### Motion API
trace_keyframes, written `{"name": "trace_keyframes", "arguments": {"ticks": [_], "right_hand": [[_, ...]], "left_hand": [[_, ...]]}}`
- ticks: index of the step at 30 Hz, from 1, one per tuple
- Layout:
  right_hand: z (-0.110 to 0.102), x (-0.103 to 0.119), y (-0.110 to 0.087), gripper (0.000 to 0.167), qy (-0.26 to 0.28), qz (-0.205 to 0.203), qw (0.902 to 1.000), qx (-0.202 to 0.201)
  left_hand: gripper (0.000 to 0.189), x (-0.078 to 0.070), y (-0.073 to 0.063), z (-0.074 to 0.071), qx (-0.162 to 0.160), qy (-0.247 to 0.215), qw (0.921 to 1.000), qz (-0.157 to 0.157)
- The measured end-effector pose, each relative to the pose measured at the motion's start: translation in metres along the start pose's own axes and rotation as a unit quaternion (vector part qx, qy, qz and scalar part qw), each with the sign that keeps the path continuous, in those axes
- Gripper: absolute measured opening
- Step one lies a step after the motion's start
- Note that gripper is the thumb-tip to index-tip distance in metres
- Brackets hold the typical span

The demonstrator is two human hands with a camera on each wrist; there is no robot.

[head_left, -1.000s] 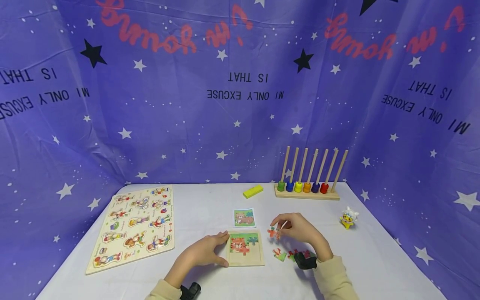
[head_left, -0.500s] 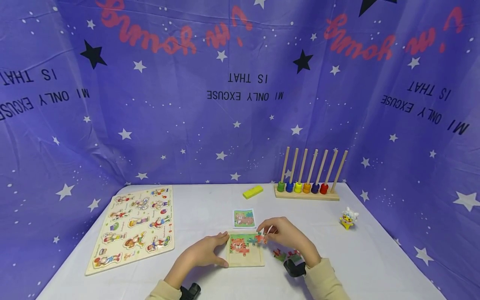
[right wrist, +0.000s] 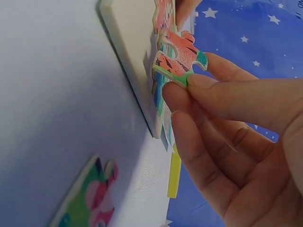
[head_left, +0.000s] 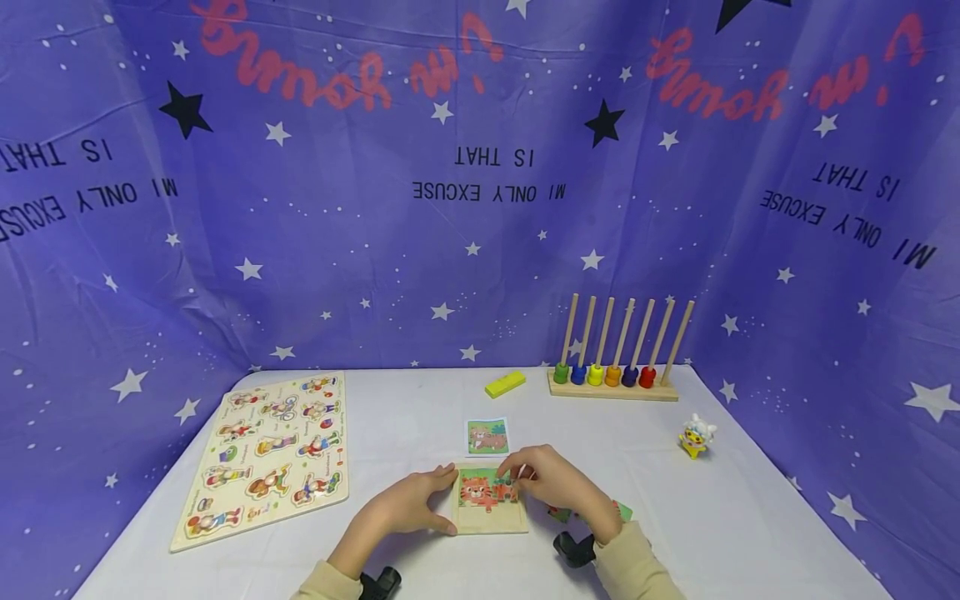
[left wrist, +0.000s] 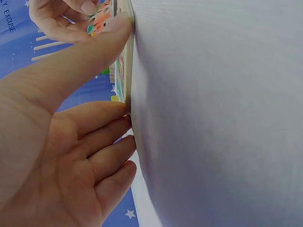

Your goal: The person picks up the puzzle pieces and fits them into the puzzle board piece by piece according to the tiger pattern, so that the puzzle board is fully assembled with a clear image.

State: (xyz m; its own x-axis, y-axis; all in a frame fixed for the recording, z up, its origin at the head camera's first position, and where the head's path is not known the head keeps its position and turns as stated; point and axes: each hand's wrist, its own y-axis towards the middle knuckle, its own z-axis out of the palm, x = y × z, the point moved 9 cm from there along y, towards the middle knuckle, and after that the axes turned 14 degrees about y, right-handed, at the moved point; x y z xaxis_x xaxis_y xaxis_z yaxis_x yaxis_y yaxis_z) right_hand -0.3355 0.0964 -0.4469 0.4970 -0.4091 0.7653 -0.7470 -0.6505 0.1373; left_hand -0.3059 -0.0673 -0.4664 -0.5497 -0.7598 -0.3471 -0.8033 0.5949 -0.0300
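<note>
A shallow wooden puzzle tray [head_left: 491, 522] lies before me, its upper part filled with joined pieces showing an orange tiger face [head_left: 474, 491] against green. My left hand [head_left: 408, 502] holds the tray's left side, thumb at the near corner and fingertips at the far one. Between thumb and fingers, my right hand [head_left: 557, 482] pinches an orange jigsaw piece [right wrist: 182, 56] with black stripes and a green edge. It is tilted close over the tray's right part, overlapping the joined pieces in the right wrist view. Loose jigsaw pieces [right wrist: 92, 196] lie right of the tray, partly hidden by my right forearm.
Behind the tray lies a tiger picture card [head_left: 487, 437], with a yellow block [head_left: 506, 384] farther back. A bead-and-peg rack [head_left: 613, 390] stands at the back right, a small yellow-and-white figure [head_left: 697, 436] at the right. A large picture board [head_left: 273, 450] covers the left side.
My right hand has carried the jigsaw piece leftward from beside the tray to over its right part. The left hand keeps its place on the tray.
</note>
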Motion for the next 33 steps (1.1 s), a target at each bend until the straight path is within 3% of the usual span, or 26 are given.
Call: {"name": "trace_keyframes", "arguments": {"ticks": [33], "right_hand": [[0.0086,0.0011,-0.0007,0.021,-0.012,0.0,0.9998,0.019]], "left_hand": [[0.088,-0.0001,0.0021,0.002,0.001,0.013,0.9999,0.002]]}}
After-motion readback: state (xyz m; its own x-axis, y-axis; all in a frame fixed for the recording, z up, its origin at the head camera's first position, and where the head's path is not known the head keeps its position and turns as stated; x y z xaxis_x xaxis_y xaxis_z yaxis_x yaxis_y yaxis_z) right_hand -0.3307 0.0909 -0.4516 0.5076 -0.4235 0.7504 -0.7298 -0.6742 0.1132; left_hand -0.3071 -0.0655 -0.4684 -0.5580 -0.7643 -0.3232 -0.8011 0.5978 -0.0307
